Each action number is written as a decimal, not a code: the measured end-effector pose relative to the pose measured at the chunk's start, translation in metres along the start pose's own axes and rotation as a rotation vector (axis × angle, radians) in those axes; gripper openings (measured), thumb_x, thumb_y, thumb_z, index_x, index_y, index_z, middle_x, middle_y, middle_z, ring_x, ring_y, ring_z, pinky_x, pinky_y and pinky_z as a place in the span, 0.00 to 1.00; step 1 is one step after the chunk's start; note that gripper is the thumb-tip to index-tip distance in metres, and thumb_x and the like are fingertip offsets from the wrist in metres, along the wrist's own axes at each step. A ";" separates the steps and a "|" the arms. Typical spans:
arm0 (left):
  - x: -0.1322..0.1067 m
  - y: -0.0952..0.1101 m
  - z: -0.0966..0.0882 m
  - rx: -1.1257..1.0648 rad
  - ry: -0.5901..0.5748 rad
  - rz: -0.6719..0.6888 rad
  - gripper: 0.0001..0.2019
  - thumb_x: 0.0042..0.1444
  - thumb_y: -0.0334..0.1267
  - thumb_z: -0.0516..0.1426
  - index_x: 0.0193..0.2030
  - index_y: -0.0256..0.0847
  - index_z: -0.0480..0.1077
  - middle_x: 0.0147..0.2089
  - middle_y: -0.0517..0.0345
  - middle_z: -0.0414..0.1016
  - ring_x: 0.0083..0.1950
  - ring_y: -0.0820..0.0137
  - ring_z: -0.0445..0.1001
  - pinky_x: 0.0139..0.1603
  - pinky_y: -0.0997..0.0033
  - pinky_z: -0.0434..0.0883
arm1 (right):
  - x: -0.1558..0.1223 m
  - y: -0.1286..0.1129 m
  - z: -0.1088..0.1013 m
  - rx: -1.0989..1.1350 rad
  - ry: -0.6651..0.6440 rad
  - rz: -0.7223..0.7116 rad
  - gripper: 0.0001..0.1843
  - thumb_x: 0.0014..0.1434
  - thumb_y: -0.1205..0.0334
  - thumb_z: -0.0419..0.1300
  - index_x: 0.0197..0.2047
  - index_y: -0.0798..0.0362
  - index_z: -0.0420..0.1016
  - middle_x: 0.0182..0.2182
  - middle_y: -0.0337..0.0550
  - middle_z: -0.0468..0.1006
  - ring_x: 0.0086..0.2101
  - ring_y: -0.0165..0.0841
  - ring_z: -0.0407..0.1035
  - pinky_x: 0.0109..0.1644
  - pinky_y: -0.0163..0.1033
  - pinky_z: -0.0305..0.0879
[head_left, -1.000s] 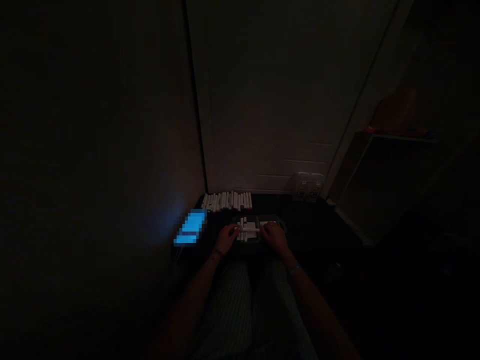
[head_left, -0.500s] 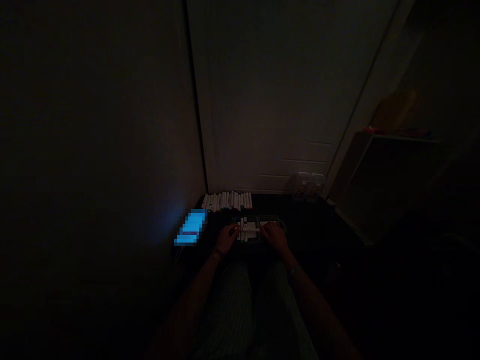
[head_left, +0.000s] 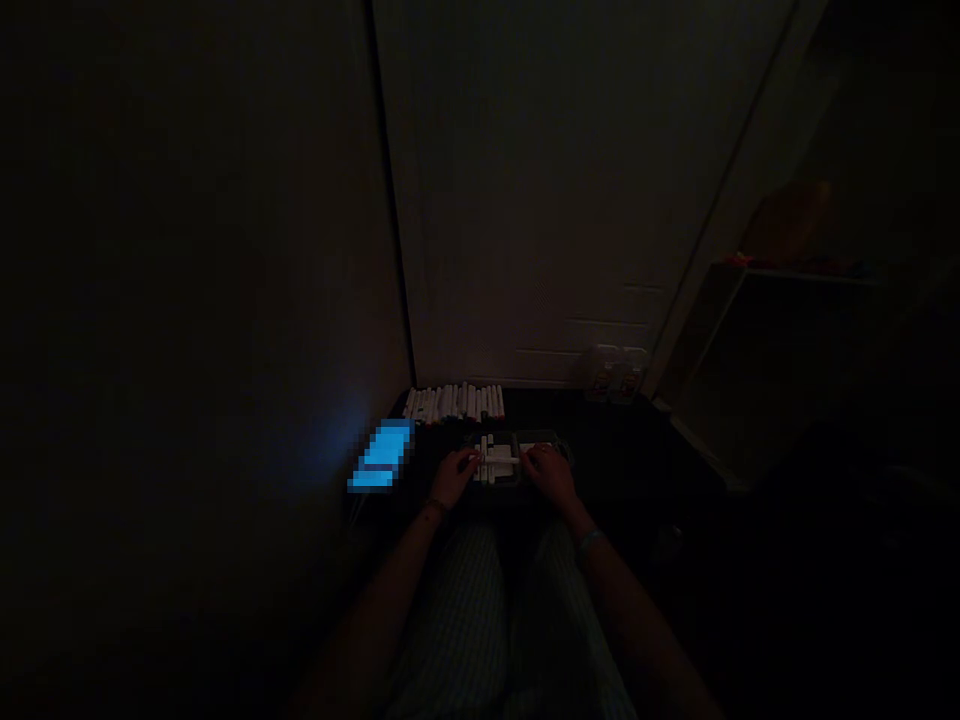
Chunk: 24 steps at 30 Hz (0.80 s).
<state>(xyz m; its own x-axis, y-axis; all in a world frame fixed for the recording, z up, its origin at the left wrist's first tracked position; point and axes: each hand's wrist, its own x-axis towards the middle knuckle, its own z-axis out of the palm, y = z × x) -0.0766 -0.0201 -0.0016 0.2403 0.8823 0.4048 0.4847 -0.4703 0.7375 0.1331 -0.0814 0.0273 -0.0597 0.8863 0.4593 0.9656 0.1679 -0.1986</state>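
A white marker (head_left: pixel 501 460) lies crosswise between my two hands, above an open plastic case (head_left: pixel 517 480). My left hand (head_left: pixel 454 474) pinches its left end, and my right hand (head_left: pixel 550 472) has its fingers closed on the right end. Beneath the marker, a few white markers (head_left: pixel 484 472) lie side by side in the left part of the case. Something pale (head_left: pixel 534 447) shows in the right part, partly behind my right hand. The scene is very dark, so fine detail on the marker cannot be made out.
A row of several white markers (head_left: pixel 454 402) lies along the back of the dark table (head_left: pixel 652 450). At the left glows a blurred bright blue screen (head_left: pixel 382 457). Two clear containers (head_left: pixel 616 375) stand at the back right, against the wall. A shelf unit (head_left: pixel 795 270) is further right.
My hands and the marker between them stay almost in the same place. The picture has grown a little darker.
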 end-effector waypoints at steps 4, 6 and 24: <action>0.000 0.001 0.000 0.003 -0.013 -0.012 0.16 0.51 0.47 0.49 0.39 0.40 0.70 0.37 0.55 0.72 0.39 0.69 0.68 0.42 0.69 0.64 | 0.000 0.002 0.002 0.001 0.026 -0.005 0.18 0.61 0.55 0.43 0.31 0.51 0.70 0.34 0.42 0.71 0.38 0.29 0.63 0.40 0.31 0.54; 0.000 0.000 0.000 0.002 -0.019 -0.008 0.17 0.51 0.47 0.49 0.40 0.40 0.70 0.37 0.54 0.72 0.39 0.69 0.68 0.42 0.69 0.64 | -0.001 0.002 0.003 -0.002 0.036 -0.007 0.18 0.61 0.54 0.42 0.31 0.52 0.70 0.33 0.42 0.71 0.38 0.29 0.63 0.40 0.31 0.54; -0.001 -0.001 0.000 -0.011 -0.004 -0.002 0.16 0.52 0.46 0.48 0.40 0.40 0.70 0.38 0.55 0.72 0.39 0.69 0.68 0.42 0.70 0.64 | -0.001 -0.001 -0.001 -0.001 0.014 0.001 0.18 0.61 0.56 0.43 0.32 0.52 0.70 0.34 0.44 0.71 0.39 0.29 0.63 0.41 0.31 0.55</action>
<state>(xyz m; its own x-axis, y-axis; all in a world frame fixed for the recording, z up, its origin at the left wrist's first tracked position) -0.0771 -0.0204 -0.0024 0.2431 0.8833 0.4009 0.4757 -0.4688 0.7443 0.1325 -0.0831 0.0274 -0.0549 0.8802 0.4714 0.9658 0.1666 -0.1985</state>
